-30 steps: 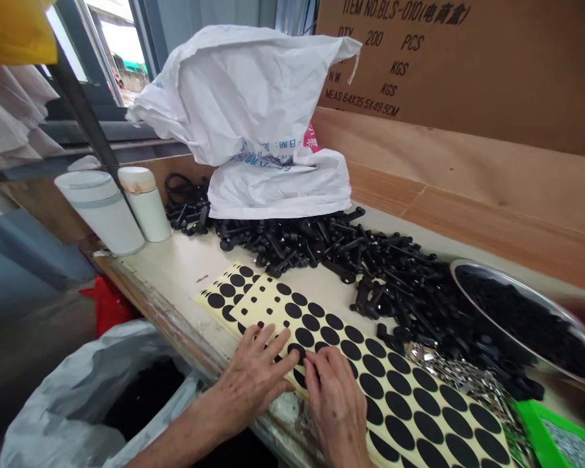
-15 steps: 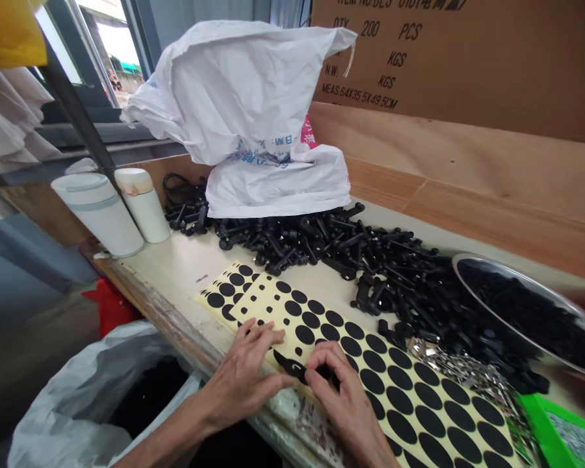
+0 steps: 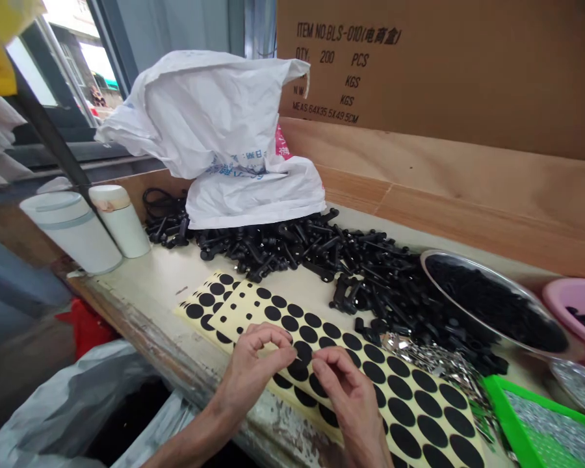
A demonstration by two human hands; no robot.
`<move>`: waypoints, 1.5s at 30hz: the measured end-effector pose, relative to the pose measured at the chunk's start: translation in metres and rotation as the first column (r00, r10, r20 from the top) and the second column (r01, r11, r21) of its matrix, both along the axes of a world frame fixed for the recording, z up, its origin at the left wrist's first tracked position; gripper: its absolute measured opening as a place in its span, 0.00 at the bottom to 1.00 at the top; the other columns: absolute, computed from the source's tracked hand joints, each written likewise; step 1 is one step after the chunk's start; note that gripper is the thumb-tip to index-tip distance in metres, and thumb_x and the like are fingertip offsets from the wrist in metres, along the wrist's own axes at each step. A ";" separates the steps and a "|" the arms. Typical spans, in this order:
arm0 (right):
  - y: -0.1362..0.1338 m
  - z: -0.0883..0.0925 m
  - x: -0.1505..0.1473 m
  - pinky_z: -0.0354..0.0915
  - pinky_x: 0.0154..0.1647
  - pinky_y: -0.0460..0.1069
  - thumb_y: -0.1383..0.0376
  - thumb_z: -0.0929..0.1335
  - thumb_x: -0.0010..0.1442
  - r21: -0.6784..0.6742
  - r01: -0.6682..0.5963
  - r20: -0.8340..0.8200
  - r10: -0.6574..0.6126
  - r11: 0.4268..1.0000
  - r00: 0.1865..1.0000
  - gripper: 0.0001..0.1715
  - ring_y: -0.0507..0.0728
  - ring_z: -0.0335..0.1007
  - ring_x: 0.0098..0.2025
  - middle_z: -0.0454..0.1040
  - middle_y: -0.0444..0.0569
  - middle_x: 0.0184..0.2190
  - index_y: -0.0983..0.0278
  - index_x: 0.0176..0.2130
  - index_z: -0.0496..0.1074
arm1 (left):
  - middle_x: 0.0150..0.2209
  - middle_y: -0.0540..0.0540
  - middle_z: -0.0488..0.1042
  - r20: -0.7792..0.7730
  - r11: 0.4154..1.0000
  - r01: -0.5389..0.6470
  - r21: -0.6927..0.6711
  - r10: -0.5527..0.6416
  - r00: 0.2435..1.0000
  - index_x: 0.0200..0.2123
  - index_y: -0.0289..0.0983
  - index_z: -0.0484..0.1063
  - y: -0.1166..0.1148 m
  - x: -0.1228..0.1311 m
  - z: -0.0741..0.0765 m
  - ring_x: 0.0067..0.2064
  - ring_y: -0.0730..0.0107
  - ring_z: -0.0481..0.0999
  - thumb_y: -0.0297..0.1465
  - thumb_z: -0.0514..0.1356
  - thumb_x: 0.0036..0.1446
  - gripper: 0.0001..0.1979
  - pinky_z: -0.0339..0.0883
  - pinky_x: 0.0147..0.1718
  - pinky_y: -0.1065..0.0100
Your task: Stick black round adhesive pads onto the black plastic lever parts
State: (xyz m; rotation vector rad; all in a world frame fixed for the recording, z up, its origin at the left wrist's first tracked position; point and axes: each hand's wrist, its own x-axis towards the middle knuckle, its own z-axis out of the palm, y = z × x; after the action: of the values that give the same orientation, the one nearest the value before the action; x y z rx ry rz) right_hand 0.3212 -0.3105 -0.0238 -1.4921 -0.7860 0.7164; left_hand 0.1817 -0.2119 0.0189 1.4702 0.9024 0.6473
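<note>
My left hand (image 3: 258, 357) is over the pale yellow sheet (image 3: 236, 311) of black round stickers, thumb and fingertips pinched together. My right hand (image 3: 348, 387) faces it a short gap away, its thumb and forefinger closed too. A black round shape (image 3: 299, 362) shows in the gap, close to the left thumb. I cannot tell whether it is held or lies on the sheet. Whatever is inside either pinch is hidden. Small black dots mark the sheet's left end, and more stickered sheets (image 3: 194, 312) lie underneath.
A heap of black plastic parts (image 3: 292, 244) lies behind the sheets, under a white sack (image 3: 253, 195). To the right are a metal bowl (image 3: 492, 302), silvery metal pieces (image 3: 433, 354) and a green tray (image 3: 504, 416). White bottles (image 3: 73, 234) stand left. A lined bin (image 3: 73, 403) is below the table edge.
My left hand has gone from spread fingers to a pinch. The curved black part that was at my right fingertips no longer shows. The view has shifted right, bringing a pink basin into sight.
</note>
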 end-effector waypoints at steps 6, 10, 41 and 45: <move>-0.014 0.004 0.017 0.60 0.26 0.46 0.60 0.67 0.59 0.128 0.109 0.284 -0.142 0.986 0.948 0.14 0.52 0.61 0.26 0.65 0.44 0.24 0.62 0.24 0.68 | 0.34 0.46 0.74 -0.025 0.990 0.144 0.013 -0.144 0.989 0.23 0.38 0.74 -0.009 0.032 -0.001 0.40 0.62 0.69 0.37 0.60 0.54 0.11 0.61 0.40 0.64; -0.023 0.005 0.012 0.61 0.32 0.48 0.67 0.67 0.58 0.417 0.351 0.515 -0.536 0.839 0.669 0.09 0.53 0.65 0.29 0.67 0.45 0.27 0.61 0.26 0.68 | 0.42 0.44 0.73 -0.098 0.950 0.187 0.251 -0.167 0.981 0.38 0.40 0.77 0.005 0.073 -0.001 0.46 0.59 0.69 0.41 0.52 0.61 0.16 0.61 0.48 0.60; 0.002 0.010 -0.018 0.68 0.39 0.51 0.58 0.72 0.53 0.157 0.263 -0.228 -0.224 0.952 0.947 0.36 0.56 0.71 0.37 0.75 0.47 0.37 0.59 0.57 0.56 | 0.43 0.42 0.75 0.420 0.827 0.158 -0.539 0.102 0.902 0.44 0.36 0.74 -0.020 0.039 -0.010 0.40 0.68 0.73 0.37 0.64 0.55 0.15 0.66 0.39 0.68; -0.002 0.005 -0.005 0.65 0.39 0.50 0.56 0.72 0.53 0.130 0.301 -0.167 -0.278 0.945 0.946 0.27 0.55 0.68 0.37 0.72 0.48 0.40 0.59 0.50 0.64 | 0.37 0.39 0.77 0.450 0.809 0.155 -0.567 0.146 0.881 0.40 0.32 0.76 -0.018 0.034 -0.019 0.32 0.72 0.74 0.37 0.66 0.53 0.15 0.65 0.29 0.73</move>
State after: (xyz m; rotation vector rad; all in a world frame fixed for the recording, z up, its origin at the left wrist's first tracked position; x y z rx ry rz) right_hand 0.3160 -0.3125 -0.0187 -1.3613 -0.4832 0.5233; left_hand 0.2162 -0.2303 -0.0005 0.6961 0.6239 0.6114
